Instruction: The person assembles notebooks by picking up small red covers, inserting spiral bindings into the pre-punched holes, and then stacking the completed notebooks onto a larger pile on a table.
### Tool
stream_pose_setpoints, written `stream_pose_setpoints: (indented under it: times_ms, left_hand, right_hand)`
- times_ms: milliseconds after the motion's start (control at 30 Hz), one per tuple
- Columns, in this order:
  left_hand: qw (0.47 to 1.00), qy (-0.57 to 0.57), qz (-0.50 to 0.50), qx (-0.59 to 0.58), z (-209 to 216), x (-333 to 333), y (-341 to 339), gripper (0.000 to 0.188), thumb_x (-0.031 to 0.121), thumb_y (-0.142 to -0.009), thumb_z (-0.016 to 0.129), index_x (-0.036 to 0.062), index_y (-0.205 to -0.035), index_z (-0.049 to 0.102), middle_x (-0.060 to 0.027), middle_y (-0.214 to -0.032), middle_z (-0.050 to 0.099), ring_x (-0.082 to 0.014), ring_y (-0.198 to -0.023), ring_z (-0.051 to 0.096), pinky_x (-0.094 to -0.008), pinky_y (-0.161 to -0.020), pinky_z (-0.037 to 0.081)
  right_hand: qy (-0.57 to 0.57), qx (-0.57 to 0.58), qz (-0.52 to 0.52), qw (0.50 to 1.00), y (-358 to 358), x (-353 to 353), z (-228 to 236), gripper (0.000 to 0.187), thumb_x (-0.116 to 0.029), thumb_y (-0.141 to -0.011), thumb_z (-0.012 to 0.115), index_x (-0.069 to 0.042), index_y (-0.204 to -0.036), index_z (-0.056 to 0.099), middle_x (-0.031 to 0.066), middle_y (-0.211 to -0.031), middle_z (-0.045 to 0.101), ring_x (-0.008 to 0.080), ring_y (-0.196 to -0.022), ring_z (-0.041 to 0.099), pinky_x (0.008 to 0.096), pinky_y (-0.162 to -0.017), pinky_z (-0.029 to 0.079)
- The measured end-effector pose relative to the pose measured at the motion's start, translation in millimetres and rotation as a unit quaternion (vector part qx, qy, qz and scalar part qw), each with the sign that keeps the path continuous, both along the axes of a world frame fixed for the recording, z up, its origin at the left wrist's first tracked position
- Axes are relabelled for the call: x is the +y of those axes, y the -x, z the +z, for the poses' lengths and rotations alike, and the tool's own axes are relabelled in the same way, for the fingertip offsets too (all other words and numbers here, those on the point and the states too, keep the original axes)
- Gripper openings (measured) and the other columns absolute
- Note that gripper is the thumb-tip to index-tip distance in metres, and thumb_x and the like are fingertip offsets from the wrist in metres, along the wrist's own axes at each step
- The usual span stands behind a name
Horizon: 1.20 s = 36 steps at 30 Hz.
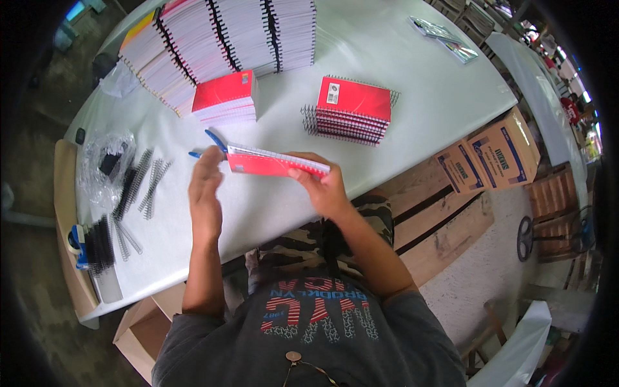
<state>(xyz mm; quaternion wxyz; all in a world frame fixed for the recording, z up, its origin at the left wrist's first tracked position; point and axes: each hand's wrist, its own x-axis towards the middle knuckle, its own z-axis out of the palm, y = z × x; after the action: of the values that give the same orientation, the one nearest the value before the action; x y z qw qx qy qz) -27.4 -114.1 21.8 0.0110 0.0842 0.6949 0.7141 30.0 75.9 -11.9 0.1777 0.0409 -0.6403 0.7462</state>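
Head view, surface: here was a white-covered table (412, 77), sweeping across the upper and middle frame, a cardboard box (496, 155) below its edge at right.
Red notepad: there it was, mid-frame, a slim red notepad (267, 165) tilted above the table, red cover toward the lower edge, white pages along the top.
Right hand: clamped on it! The right hand (322, 188) pinched the pad's right end, thumb on the red cover, fingers behind.
Left hand: just left of the pad, the left hand (206, 187) was blurred, fingers stretched out and clasping nothing visible.
Blue handles: a blue-handled tool (216, 137) sat right behind those fingers; whether they touched, one could not tell.
Pads: a stack of red pads (222, 93) stood above the hands, and a coil-bound stack (354, 97) to its right, wire spirals poking out both sides.
Upper left: tall rows of spiral-bound books (238, 39).
Left side: loose coils (153, 184) lay scattered beside crumpled clear plastic (93, 161).
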Motion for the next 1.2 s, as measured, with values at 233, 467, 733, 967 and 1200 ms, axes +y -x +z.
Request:
stream_pose_setpoints:
  times_ms: [233,467,733,967,1200]
  left_hand:
    - [0.991,0.056,-0.109,-0.051,-44.5,12.2,7.3,0.026,0.008,-0.093,0.045,-0.0008,-0.116,0.051,-0.0065,-0.107,0.057,-0.0143,-0.103,0.051,-0.0274,-0.094,0.035]
    - [0.986,0.097,-0.131,0.028,-58.3,9.2,8.2,0.019,0.011,-0.095,0.045,-0.0007,-0.107,0.053,-0.0073,-0.098,0.061,-0.0151,-0.093,0.055,-0.028,-0.086,0.042]
    - [0.834,0.515,0.172,0.098,-26.8,-92.4,76.4,0.023,0.013,-0.084,0.054,0.0111,-0.104,0.063,-0.0135,-0.102,0.062,-0.0293,-0.092,0.06,-0.0388,-0.079,0.047]
    - [0.732,0.648,0.209,0.012,-35.0,-205.6,107.4,0.026,0.036,-0.079,0.061,0.0145,-0.092,0.068,-0.0066,-0.091,0.068,-0.0279,-0.088,0.063,-0.0394,-0.075,0.047]
    - [0.745,0.598,0.273,0.112,5.2,-207.9,104.2,0.027,0.026,-0.082,0.056,0.0071,-0.101,0.063,-0.0148,-0.094,0.067,-0.0332,-0.086,0.063,-0.0431,-0.074,0.047]
  right_hand:
    - [-0.035,-0.03,0.108,0.993,26.2,23.3,-29.1,0.023,-0.006,-0.083,0.063,0.0,-0.106,0.062,0.0059,-0.098,0.065,0.0077,-0.086,0.056,0.0248,-0.08,0.046]
    - [-0.04,-0.043,0.149,0.987,31.3,30.5,-24.5,0.026,-0.004,-0.08,0.065,-0.001,-0.106,0.062,0.0046,-0.1,0.065,0.0082,-0.089,0.055,0.0243,-0.083,0.045]
    - [-0.099,-0.041,0.138,0.985,22.5,27.1,-20.0,0.029,0.001,-0.084,0.058,-0.002,-0.113,0.061,0.0072,-0.109,0.063,0.0105,-0.097,0.055,0.0257,-0.088,0.043]
    - [-0.11,-0.016,0.134,0.985,28.5,22.1,-24.1,0.031,-0.002,-0.085,0.057,-0.003,-0.116,0.06,0.0078,-0.111,0.063,0.0113,-0.099,0.055,0.0255,-0.089,0.043]
    - [-0.096,-0.047,0.141,0.984,26.2,25.0,-27.3,0.031,-0.002,-0.086,0.057,-0.002,-0.116,0.06,0.0079,-0.112,0.063,0.0117,-0.1,0.055,0.0264,-0.091,0.042]
